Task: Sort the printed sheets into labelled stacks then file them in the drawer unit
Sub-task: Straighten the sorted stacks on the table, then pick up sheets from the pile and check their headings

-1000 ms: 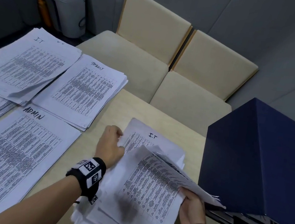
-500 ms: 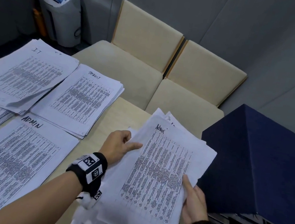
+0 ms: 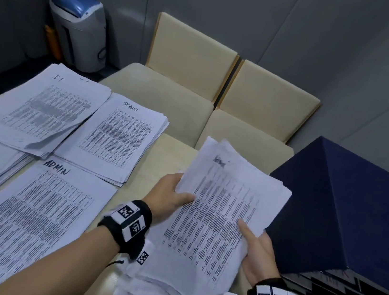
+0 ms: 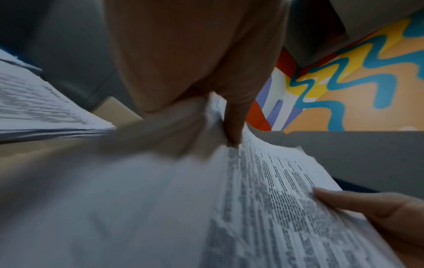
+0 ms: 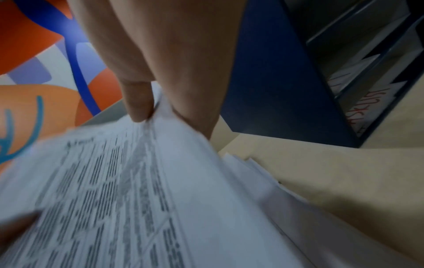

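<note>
White labelled stacks (image 3: 105, 134) already lie sorted on the surface (image 3: 162, 157), while left hand (image 3: 169, 194) and right hand (image 3: 257, 250) pinch a lifted sheet bundle (image 3: 221, 201) beside the unfilled-looking drawer unit (image 3: 344, 213).

Heading on the held sheets (image 3: 216, 213) smeared, unreadable; left-hand fingers (image 3: 178, 182) hidden beneath; drawer unit (image 3: 343, 218) cropped.

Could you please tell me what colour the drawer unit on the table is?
The drawer unit is dark navy blue, clearest in the head view.
</note>
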